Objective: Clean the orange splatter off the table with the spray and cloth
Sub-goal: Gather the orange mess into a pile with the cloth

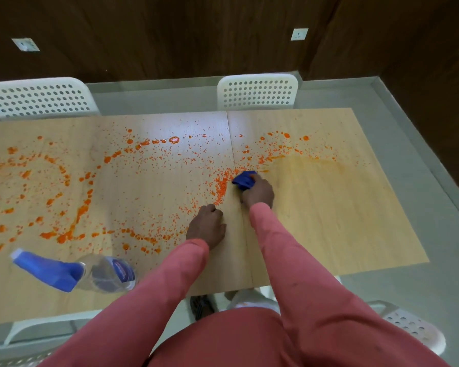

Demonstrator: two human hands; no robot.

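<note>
One blue cloth (244,180) is bunched under the curled fingers of the right hand (257,193) near the middle of the table (342,229), rubbing at the orange splatter (220,185), while the left hand (206,226) rests beside it, fingers tucked under and holding nothing. The cloth could just smear the orange into a wide stain (a pale smudge already shows toward the right edge) — a full cloth would do that. One spray bottle (74,272) lies on its side near the front edge — and three white chairs are plain to see.
</note>
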